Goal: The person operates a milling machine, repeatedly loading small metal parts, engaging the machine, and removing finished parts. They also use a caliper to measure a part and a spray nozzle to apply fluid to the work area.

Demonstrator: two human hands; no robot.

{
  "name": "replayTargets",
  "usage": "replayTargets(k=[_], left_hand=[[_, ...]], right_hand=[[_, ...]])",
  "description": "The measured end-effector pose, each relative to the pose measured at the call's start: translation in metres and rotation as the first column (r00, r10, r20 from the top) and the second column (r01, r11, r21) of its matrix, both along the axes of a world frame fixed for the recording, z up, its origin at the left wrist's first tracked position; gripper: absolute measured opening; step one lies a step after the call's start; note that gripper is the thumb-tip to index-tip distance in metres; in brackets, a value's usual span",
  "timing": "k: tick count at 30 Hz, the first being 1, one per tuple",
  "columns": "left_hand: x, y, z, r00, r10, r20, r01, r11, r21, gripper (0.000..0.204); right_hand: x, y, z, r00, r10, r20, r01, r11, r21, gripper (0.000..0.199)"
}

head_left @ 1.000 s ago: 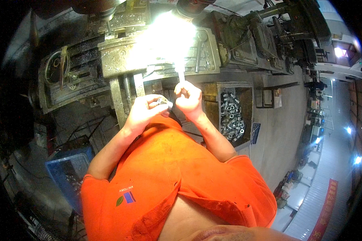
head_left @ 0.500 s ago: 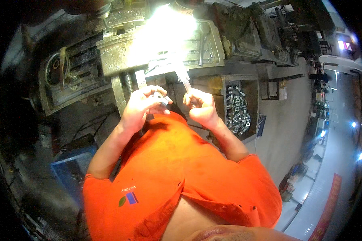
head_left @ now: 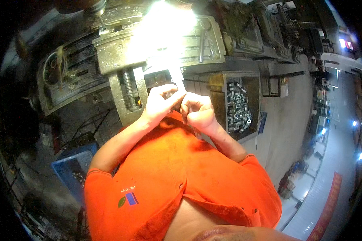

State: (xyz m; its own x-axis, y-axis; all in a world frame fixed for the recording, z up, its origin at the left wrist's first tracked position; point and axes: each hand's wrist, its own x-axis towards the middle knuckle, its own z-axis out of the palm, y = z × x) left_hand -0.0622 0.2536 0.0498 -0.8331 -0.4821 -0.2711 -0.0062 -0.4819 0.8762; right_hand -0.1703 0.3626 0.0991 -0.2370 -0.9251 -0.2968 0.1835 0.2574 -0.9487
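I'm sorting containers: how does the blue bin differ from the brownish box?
The blue bin is at the person's left, the brownish box at the right. The blue bin holds small bits too indistinct to name; the box, a heap of shiny metal parts. An orange sleeve overlaps the blue bin, not the box. Both are open-topped.

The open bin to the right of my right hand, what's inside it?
A heap of shiny, nut-shaped metal pieces lies in the bin. Whatever sits under the top layer is covered and can't be seen.
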Motion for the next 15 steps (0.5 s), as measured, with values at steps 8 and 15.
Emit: replayTargets(k=[8,15], left_hand=[[-0.006,0.008,-0.004,1.000,0.031,0.007,-0.031,0.981,0.189,0.010],[-0.009,0.013,0.002,0.999,-0.034,-0.034,0.043,0.962,0.271,0.022]], right_hand=[[-0.017,0.007,0.041,0.771,0.225,-0.595,-0.186,0.974,0.127,0.040],[-0.012,-0.005,0.055,0.106,0.134,-0.985,-0.319,0.943,0.094,0.076]])
